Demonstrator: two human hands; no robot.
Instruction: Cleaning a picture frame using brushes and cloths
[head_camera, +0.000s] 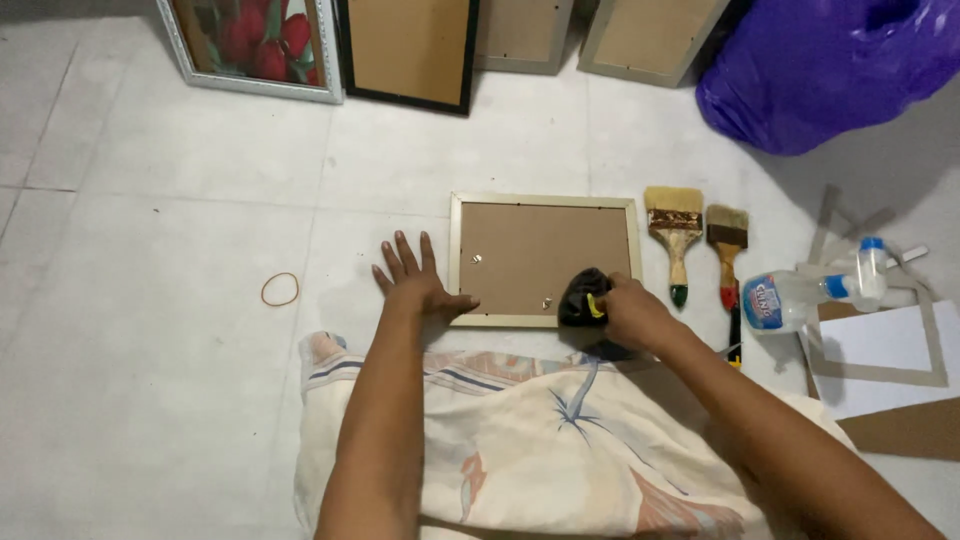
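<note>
While the pale wooden picture frame lies face down on the light tiled floor, showing its brown backing board, the person kneeling in front of it has both hands at its near edge. The left hand lies flat with the fingers spread; the palm is on the floor just beside the frame's near left corner, and the thumb reaches onto the frame's bottom rail. It grips nothing. The right hand is closed around a small black object with a yellow part, pressing it down on the frame's near right corner; what kind of tool it is I cannot tell. A cream patterned cloth covers the person's lap, just short of the frame.

To the right of the frame two flat paintbrushes lie side by side, bristles pointing away: a wider one with pale bristles and a narrower one with darker bristles. Further right a clear plastic glue bottle with a blue cap lies on its side beside a white sheet on grey card. A tan rubber band sits on the floor well to the left. Along the far side lean more frames, one holding a picture of red flowers, and a purple plastic bag bulges at the far right.
</note>
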